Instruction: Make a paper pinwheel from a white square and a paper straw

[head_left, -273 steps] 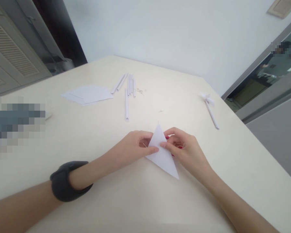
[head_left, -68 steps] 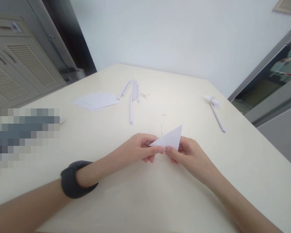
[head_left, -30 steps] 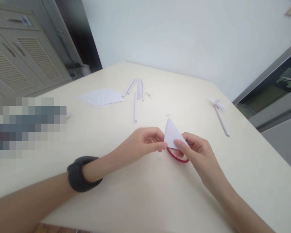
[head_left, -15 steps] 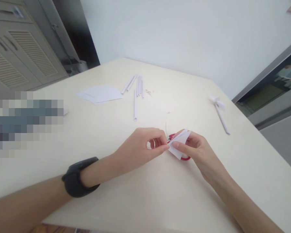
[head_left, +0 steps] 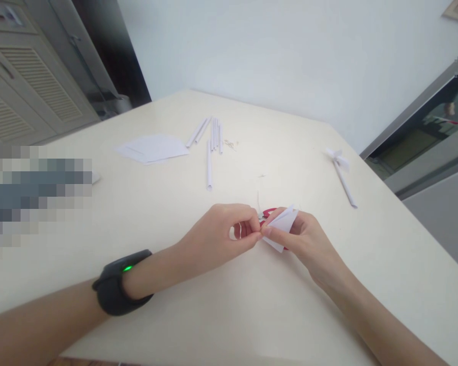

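My right hand (head_left: 293, 231) is closed around a folded piece of white paper (head_left: 284, 223), its thumb lying across the near face. My left hand (head_left: 229, 229) pinches the narrow left corner of that paper between thumb and forefinger; the pinched tip is hidden. The fingertips of both hands meet there. Partly covered by the paper and my right hand, a pair of scissors with red handles (head_left: 269, 211) lies on the table. A thin white strand (head_left: 258, 201) extends beyond the scissors.
Several rolled paper tubes (head_left: 209, 165) and a stack of white sheets (head_left: 152, 148) lie further back on the table (head_left: 168, 325). Small brown scraps (head_left: 229, 144) are beside the tubes. A paper tube with a paper flower-like top (head_left: 343, 180) rests at the right.
My right thumb and fingers have shifted left along the paper, closer to my left fingertips. The view has moved slightly. A green light now shows under the left wristband.
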Tool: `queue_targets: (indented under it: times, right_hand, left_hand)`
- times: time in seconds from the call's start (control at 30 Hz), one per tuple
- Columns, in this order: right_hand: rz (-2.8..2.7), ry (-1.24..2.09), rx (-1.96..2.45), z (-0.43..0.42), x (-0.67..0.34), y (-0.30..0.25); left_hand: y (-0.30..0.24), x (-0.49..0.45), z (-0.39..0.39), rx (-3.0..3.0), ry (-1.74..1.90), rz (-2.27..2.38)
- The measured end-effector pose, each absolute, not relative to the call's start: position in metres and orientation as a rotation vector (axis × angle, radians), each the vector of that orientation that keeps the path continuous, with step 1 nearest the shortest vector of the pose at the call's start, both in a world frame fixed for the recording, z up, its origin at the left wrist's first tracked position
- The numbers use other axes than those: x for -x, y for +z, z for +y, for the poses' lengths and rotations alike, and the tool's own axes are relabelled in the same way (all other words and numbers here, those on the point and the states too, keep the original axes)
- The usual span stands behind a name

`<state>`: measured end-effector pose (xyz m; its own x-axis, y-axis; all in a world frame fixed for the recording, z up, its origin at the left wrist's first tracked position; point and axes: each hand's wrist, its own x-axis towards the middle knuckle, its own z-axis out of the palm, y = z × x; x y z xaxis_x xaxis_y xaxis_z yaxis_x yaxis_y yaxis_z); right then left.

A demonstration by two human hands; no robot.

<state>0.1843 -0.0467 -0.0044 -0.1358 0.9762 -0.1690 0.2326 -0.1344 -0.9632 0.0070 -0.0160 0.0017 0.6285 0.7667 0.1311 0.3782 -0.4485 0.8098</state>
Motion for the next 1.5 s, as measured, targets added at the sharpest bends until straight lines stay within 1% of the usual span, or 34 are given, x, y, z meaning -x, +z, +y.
queue_targets:
  times: [0.17,0.3,0.47,0.57,0.73,0.97,1.3,1.5]
  right_hand:
    - [-1.378,1.323,1.456,-0.046,-0.184,-0.002]
    - [-1.385,1.340,1.442,-0.044,-0.192,0.002]
    - [-1.419,1.267,1.380,-0.038,-0.201,0.002]
    - [-1.397,1.277,1.369,-0.037,-0.199,-0.002]
    - [-1.388,1.244,1.405,-0.039,-0.197,-0.005]
    - [-1.357,1.156,1.357,-0.039,-0.199,0.000]
    - [-1.507,1.134,1.327,-0.046,-0.194,0.002]
    - [-1.531,1.114,1.276,-0.050,-0.190,0.007]
  left_hand:
    - [-0.001,-0.007,-0.016,-2.072,0.670,0.860]
    - [0.001,-0.007,-0.015,-2.078,0.627,0.861]
    - [0.004,-0.005,-0.015,-2.048,0.607,0.862]
    - [0.004,-0.006,-0.015,-2.013,0.593,0.875]
    - [0.004,-0.008,-0.014,-1.930,0.595,0.940]
    - [0.007,-0.007,-0.015,-1.929,0.646,1.042]
    - [0.007,-0.007,-0.017,-1.922,0.732,0.948]
    - [0.004,-0.006,-0.019,-2.108,0.913,0.970]
